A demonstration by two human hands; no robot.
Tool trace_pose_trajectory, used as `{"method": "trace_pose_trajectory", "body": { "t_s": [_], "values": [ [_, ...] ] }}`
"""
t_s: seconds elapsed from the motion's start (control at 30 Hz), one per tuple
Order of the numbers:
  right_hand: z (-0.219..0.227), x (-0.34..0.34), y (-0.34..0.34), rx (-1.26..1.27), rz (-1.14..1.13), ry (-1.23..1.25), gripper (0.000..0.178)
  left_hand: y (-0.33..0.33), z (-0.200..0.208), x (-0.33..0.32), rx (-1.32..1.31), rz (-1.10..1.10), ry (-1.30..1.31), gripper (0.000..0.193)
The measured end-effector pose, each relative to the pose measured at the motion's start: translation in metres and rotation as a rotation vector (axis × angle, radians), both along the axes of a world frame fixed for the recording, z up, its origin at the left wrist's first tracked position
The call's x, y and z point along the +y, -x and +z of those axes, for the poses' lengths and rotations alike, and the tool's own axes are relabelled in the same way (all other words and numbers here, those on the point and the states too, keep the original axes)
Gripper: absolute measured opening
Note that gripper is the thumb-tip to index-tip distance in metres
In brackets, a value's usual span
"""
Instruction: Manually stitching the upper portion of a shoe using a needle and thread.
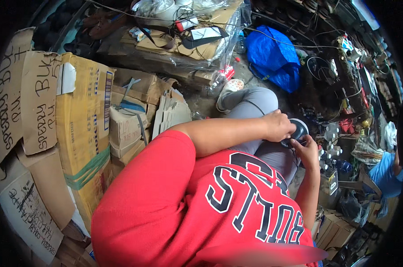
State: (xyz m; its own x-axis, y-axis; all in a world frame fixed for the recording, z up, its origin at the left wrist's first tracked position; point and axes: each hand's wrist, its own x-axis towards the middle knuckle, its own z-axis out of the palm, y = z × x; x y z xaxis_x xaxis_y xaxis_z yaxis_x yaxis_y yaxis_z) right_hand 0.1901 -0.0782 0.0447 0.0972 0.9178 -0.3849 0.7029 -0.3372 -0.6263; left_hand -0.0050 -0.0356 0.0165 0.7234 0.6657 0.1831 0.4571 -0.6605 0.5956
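Note:
A dark shoe (301,128) with a pale rim rests over my lap, by my bent grey-trousered legs. My left hand (279,126) is closed like a fist against the shoe's left side; what its fingers grip is hidden. On the near side, my right hand (306,151) pinches the shoe's edge between thumb and fingers. A thin dark cord (253,105) lies across my knee, and where it ends I cannot tell.
Stacked cardboard boxes (88,129) stand close on my left. A plastic-wrapped box pile (175,51) carries cables and small items ahead. A blue bag (272,58) lies on the floor beyond my knee. Several small bottles (330,149) stand at right, near another person's blue sleeve (385,173).

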Motion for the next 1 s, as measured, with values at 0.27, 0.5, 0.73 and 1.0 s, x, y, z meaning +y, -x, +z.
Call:
{"method": "trace_pose_trajectory", "body": {
  "t_s": [0.27, 0.5, 0.73, 1.0],
  "values": [
    [0.001, 0.0, -0.027, 0.35, -0.04, 0.081, 0.025, 0.005, 0.009, -0.007, 0.12, -0.144, -0.008, 0.035],
    [0.01, -0.008, -0.021, 0.316, -0.148, -0.049, 0.028, -0.012, 0.008, -0.018, 0.188, -0.192, -0.221, 0.026],
    [0.008, 0.004, -0.032, 0.33, 0.052, 0.155, 0.019, 0.007, 0.027, -0.021, -0.112, -0.03, 0.158, 0.019],
    [0.058, -0.006, 0.008, -0.336, 0.258, -0.393, 0.037, 0.04, 0.125, -0.034, -0.394, -0.179, 0.495, 0.013]
  ]
}}
